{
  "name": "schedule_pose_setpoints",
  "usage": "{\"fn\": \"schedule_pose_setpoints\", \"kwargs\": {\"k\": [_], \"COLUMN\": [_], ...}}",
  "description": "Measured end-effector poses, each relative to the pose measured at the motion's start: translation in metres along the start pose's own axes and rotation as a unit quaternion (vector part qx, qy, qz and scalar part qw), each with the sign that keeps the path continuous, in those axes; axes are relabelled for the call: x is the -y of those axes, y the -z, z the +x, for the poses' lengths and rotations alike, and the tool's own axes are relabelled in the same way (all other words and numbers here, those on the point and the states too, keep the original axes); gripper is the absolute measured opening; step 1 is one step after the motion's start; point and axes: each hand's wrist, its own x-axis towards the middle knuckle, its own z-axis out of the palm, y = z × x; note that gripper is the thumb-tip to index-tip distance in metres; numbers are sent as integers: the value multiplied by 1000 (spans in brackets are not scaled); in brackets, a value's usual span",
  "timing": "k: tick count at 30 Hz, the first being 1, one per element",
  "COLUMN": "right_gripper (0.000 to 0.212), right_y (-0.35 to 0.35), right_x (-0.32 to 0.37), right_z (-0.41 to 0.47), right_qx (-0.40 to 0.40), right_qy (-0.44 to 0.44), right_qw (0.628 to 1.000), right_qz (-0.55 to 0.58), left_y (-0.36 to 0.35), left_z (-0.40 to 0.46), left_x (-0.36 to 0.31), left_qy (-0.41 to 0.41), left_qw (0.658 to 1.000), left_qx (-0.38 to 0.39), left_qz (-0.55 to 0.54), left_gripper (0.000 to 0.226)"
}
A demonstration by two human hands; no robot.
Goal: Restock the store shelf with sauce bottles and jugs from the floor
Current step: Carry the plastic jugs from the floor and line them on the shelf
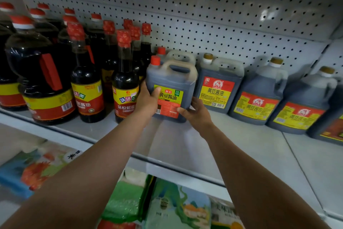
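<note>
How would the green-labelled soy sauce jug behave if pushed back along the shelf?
The jug looks nearly full of dark liquid, so probably heavy. Its squat, flat-sided body should slide on the smooth shelf rather than tip or roll. Both hands, left and right, grip it, suggesting weight.

Both arms stretched forward, left hand (148, 101) and right hand (196, 113) curled, gripping from either side.

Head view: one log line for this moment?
step: shelving | left hand + right hand: gripping dark red-capped soy jug with green label | jug on white shelf
</note>
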Motion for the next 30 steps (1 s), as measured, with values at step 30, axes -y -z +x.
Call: {"fn": "schedule_pose_setpoints", "kwargs": {"k": [30], "right_gripper": [68], "right_y": [41], "right_x": [63], "right_z": [-596], "right_qx": [-428], "right_qy": [-352], "right_qw": [744], "right_qz": [-372], "left_y": [12], "left_z": [-401], "left_x": [-3], "left_qy": [-214], "left_qw": [784], "left_qx": [573], "left_qz": [107], "left_gripper": [59]}}
